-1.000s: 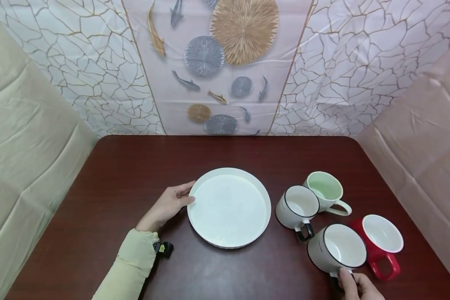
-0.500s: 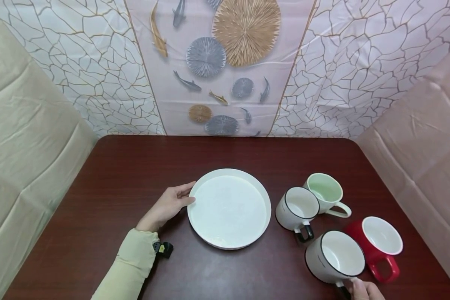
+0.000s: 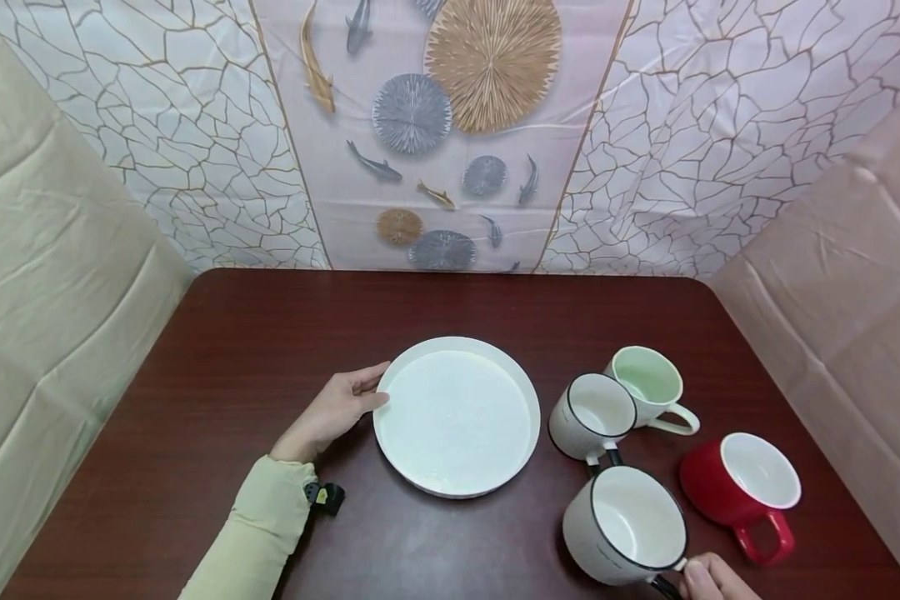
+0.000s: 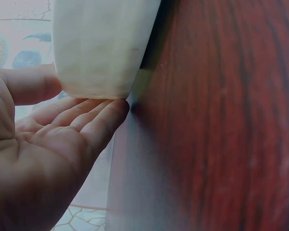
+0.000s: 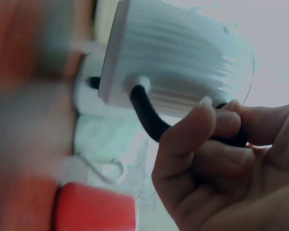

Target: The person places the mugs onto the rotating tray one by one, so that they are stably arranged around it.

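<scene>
Left of the table's middle, my left hand point(image 3: 333, 414) steadies a round white tray point(image 3: 457, 421) with a raised rim. Its thumb laps the rim, and its fingers lie along the outer wall point(image 4: 101, 53). At the front right, my right hand point(image 3: 712, 575) grips the black handle point(image 5: 147, 115) of a large white mug point(image 3: 596, 542) with a dark rim; the right wrist view has its ribbed side tilted. Right behind it stands a smaller white mug point(image 3: 573, 425) with a black handle. A light green mug point(image 3: 648, 379) and a red mug point(image 3: 708, 483) stand nearby.
The dark red-brown table point(image 3: 285, 317) has its back edge at a patterned cloth wall point(image 3: 450, 150). Padded beige panels rise along the left side point(image 3: 60, 317) and right side point(image 3: 832, 275).
My right hand has moved the large white mug left, away from the red mug and in front of the smaller white mug. My left hand and the tray have stayed in place.
</scene>
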Demonstrator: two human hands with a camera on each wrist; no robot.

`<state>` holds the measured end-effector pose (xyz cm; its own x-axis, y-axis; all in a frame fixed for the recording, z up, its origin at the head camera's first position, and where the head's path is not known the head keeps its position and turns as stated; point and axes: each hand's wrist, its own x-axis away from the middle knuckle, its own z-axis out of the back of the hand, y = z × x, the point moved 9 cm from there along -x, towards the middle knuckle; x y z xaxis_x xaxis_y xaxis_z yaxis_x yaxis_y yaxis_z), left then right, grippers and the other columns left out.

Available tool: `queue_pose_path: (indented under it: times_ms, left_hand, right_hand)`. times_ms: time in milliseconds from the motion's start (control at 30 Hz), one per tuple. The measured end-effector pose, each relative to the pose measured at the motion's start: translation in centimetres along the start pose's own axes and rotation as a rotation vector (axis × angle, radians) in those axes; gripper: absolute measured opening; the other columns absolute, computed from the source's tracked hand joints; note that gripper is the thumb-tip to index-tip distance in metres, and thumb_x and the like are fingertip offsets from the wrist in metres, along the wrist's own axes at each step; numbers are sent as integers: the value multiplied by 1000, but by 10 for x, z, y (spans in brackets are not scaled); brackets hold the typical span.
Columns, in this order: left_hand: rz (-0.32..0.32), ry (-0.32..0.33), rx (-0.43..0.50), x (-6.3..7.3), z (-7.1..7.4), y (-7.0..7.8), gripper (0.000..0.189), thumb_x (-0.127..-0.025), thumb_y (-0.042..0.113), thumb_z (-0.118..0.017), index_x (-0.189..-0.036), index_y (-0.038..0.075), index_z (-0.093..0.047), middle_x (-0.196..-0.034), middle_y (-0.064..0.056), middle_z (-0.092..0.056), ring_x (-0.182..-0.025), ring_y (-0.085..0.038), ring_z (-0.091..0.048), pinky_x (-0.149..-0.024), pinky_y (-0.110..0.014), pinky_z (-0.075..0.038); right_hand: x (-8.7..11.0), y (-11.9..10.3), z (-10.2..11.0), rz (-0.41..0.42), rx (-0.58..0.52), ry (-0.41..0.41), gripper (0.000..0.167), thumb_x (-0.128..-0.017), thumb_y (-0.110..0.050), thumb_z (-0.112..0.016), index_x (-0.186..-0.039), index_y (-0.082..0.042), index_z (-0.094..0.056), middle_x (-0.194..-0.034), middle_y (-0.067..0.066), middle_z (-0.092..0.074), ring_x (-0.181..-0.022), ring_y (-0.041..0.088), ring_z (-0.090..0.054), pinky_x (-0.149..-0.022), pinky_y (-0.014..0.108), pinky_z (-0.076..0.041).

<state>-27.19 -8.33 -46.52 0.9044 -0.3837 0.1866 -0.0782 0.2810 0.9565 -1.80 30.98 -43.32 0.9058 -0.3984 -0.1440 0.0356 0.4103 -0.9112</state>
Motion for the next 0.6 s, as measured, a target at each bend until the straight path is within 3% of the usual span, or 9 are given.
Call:
queue_pose_path:
  times_ms: [67,167,300,500,600]
  left_hand:
    - [-6,-3,5,0,-1,0,55,-96,5,-59,-148,6,-39,-147,-12,-44,-134,-25,-42,-104,-37,-42]
    - [-22,-12,11,1,-2,1,56,-96,5,-58,-148,4,-38,-147,-14,-43,-134,-25,-43,-103,-37,-42]
    - [-26,-13,11,1,-3,0,55,-96,5,-58,-148,4,-39,-148,-12,-42,-133,-24,-44,-102,-36,-43]
    - [-42,-14,25,2,-2,3,55,-96,4,-58,-147,3,-39,-148,-14,-42,-133,-25,-44,-102,-36,-43]
    - [-43,-6,28,2,-1,3,55,-96,4,-59,-147,3,-39,-147,-14,-43,-133,-25,-44,-102,-36,-43]
  right_hand:
    - [-1,-19,-5,51,108,-1,36,-100,2,-43,-67,-11,-48,-56,-7,-40,-47,10,-38,-38,29,-26]
    - [-3,-41,-15,96,154,-33,33,-100,3,-45,-70,-10,-49,-56,-5,-38,-47,11,-38,-37,26,-28]
    - [-7,-61,-30,164,185,-120,30,-99,3,-47,-74,-14,-49,-56,-8,-39,-47,9,-38,-38,23,-30]
    - [-16,-74,-52,166,215,-244,27,-101,-4,-48,-77,-17,-48,-56,-11,-43,-46,8,-44,-39,23,-36]
    - [-22,-85,-61,212,198,-277,27,-100,-2,-50,-77,-18,-48,-59,-10,-46,-50,8,-47,-42,23,-39]
